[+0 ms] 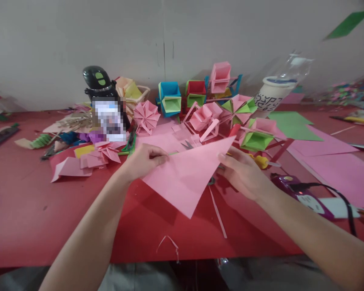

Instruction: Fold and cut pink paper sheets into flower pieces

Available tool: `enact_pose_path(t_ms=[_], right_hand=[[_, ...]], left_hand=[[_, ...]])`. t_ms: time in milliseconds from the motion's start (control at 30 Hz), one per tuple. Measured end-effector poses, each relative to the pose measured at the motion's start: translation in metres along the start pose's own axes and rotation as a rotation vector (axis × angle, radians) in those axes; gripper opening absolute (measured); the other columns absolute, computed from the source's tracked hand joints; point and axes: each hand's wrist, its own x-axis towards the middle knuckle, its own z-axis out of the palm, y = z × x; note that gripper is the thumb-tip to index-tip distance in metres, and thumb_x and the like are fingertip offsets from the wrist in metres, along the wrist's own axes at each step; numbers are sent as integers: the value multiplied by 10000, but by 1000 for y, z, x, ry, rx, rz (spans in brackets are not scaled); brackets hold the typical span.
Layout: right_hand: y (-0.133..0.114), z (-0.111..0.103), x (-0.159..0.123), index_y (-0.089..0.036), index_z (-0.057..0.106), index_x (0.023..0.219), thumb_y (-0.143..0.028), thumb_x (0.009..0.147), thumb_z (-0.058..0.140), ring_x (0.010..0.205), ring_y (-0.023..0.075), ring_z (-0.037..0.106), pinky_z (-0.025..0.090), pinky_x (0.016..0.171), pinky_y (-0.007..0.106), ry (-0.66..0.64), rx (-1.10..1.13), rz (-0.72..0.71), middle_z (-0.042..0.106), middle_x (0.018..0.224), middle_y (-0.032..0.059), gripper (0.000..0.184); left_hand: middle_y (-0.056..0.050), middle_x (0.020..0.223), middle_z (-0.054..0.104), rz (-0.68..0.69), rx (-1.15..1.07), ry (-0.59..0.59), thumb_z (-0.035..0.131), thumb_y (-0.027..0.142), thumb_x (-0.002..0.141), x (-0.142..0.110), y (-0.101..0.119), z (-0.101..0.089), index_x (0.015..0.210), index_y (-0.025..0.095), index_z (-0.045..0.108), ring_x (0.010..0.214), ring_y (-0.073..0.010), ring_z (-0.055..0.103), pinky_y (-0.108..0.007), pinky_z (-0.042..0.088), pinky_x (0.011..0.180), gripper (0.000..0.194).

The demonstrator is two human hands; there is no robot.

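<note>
A pink paper sheet, folded into a triangle, is lifted a little above the red table. My left hand pinches its upper left edge with closed fingers. My right hand grips the right side of the same sheet, fingers curled behind it. Thin pink paper strips lie on the table under the sheet. Scissors lie just behind the sheet's top edge.
Several folded paper boxes and flowers in pink, blue and green crowd the back. Flat green and pink sheets lie right. A purple glue gun with black cord, a paper cup and a black bottle stand nearby.
</note>
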Motion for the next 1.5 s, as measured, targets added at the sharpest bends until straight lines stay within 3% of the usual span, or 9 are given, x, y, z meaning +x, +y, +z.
enact_pose_path(t_ms=[167, 367, 533, 700, 833, 1033, 1267, 1500], right_hand=[[-2, -14, 3, -229, 769, 946, -396, 747, 840, 826, 194, 685, 549, 778, 333, -61, -408, 97, 754, 922, 45, 270], [-5, -17, 5, -220, 751, 900, -382, 828, 729, 846, 214, 686, 522, 758, 340, -324, -766, 113, 759, 911, 46, 178], [-14, 4, 4, -216, 751, 845, -365, 930, 595, 801, 202, 655, 468, 706, 332, -443, -1066, -57, 750, 866, 28, 231], [-14, 22, 4, -215, 731, 839, -326, 938, 597, 785, 183, 641, 449, 710, 322, -431, -1063, -149, 742, 840, 17, 200], [-14, 29, 3, -206, 706, 844, -329, 947, 585, 766, 171, 611, 427, 691, 315, -379, -1043, -175, 706, 809, 13, 201], [-14, 31, 1, -202, 577, 747, -383, 969, 546, 690, 148, 517, 382, 636, 301, -359, -1055, -163, 579, 706, -12, 288], [-11, 20, 3, -206, 565, 784, -443, 1001, 476, 727, 173, 536, 385, 651, 321, -371, -1087, -165, 598, 767, 20, 333], [-9, 7, 3, -218, 531, 806, -440, 1029, 438, 748, 173, 534, 390, 688, 323, -392, -1139, -175, 577, 798, 13, 328]], left_hand=[[-41, 850, 774, -11, 107, -208, 604, 281, 875, -5, 3, -6, 868, 164, 763, 780, -181, 665, -277, 478, 694, 198], [-20, 875, 766, 41, 158, -206, 583, 256, 894, -4, 11, 2, 855, 181, 748, 803, -160, 664, -265, 478, 737, 185], [-8, 916, 771, 82, 127, -214, 585, 252, 907, -7, 19, 17, 895, 196, 754, 844, -157, 678, -261, 484, 766, 179], [-6, 887, 760, 153, 113, -188, 555, 238, 931, -9, 26, 32, 907, 202, 749, 805, -153, 664, -272, 478, 738, 199], [-7, 866, 755, 188, 84, -154, 570, 206, 918, -8, 27, 31, 905, 190, 746, 784, -146, 652, -259, 479, 723, 177], [11, 818, 762, 150, 134, -97, 590, 177, 887, -8, 20, 10, 846, 193, 753, 748, -138, 649, -235, 472, 684, 169], [-20, 836, 780, 87, 206, -34, 616, 237, 869, -7, 7, -16, 844, 191, 764, 769, -177, 675, -269, 506, 728, 157], [-24, 852, 786, 38, 240, 24, 635, 269, 856, -10, 0, -31, 844, 196, 773, 793, -192, 682, -288, 517, 758, 156]])
